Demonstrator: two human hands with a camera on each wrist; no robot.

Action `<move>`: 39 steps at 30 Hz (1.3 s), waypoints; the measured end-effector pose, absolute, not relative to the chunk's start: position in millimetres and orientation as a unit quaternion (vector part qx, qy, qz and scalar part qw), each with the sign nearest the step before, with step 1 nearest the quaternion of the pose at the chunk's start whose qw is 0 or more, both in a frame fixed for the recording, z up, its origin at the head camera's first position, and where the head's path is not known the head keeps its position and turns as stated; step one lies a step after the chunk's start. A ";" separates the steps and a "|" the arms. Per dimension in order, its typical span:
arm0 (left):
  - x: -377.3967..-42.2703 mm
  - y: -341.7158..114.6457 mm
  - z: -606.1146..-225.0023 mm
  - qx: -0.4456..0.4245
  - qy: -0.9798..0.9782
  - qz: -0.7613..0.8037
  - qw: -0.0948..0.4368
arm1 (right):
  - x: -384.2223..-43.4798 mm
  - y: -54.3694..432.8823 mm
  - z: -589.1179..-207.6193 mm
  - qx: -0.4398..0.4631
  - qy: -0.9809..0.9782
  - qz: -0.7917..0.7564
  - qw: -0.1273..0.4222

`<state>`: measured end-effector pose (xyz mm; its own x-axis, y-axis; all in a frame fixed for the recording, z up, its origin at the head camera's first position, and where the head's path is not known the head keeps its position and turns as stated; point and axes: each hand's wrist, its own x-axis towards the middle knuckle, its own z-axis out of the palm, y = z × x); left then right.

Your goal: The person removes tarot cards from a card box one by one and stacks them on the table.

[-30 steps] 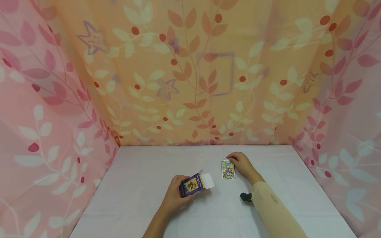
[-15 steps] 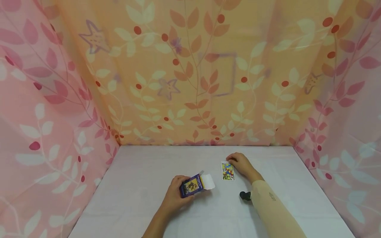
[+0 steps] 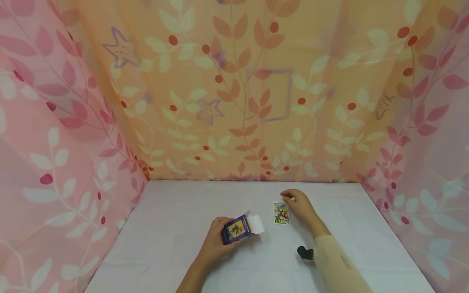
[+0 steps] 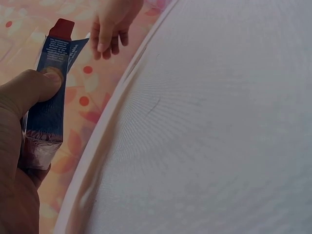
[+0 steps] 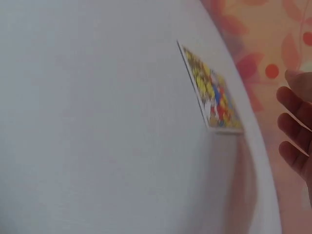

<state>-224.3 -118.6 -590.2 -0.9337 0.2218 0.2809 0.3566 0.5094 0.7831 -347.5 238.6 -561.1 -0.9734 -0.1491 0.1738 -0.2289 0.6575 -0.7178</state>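
Observation:
My left hand grips a dark blue card box, thumb on one side and fingers on the other. A picture with a yellow background is on the box's face. The white-lined end flap stands open, pointing right. In the left wrist view the thumb presses the box, and a red tab sticks out at its top. A colourful picture card with a white border lies face up on the table. Just beyond its far corner is my right hand, holding nothing, fingers loosely bent and apart from the card.
White cloth covers the table. A patterned orange curtain hangs along its back edge, with pink curtains at both sides. A small black object sits at the right forearm beside the beige sleeve.
The right fingers, earlier at the card's top edge, have drawn off it. The card lies slightly nearer me. The left hand and the box keep their place, and the head view has tilted slightly.

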 end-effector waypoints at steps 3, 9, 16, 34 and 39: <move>-223.9 -118.4 -588.3 -0.164 -0.865 -0.468 0.074 | -338.4 233.1 -555.4 0.114 -0.909 0.394 0.078; -222.6 -118.0 -589.4 -0.162 -0.864 -0.471 0.074 | -316.1 224.5 -549.8 0.124 -0.904 0.393 0.117; -222.6 -117.4 -591.0 -0.162 -0.865 -0.468 0.079 | -291.4 213.1 -543.9 0.134 -0.886 0.414 0.160; -221.9 -119.1 -589.2 -0.167 -0.867 -0.461 0.094 | -257.0 186.7 -547.6 0.173 -0.851 0.444 0.218; -221.9 -118.3 -589.2 -0.171 -0.867 -0.455 0.106 | -253.6 184.9 -547.3 0.187 -0.852 0.434 0.225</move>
<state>-221.9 -118.3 -589.2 -0.9191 0.2000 0.3396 0.3931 0.5271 0.7534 -253.6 184.9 -547.3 -0.8290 -0.1239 0.5454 -0.5142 0.5524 -0.6561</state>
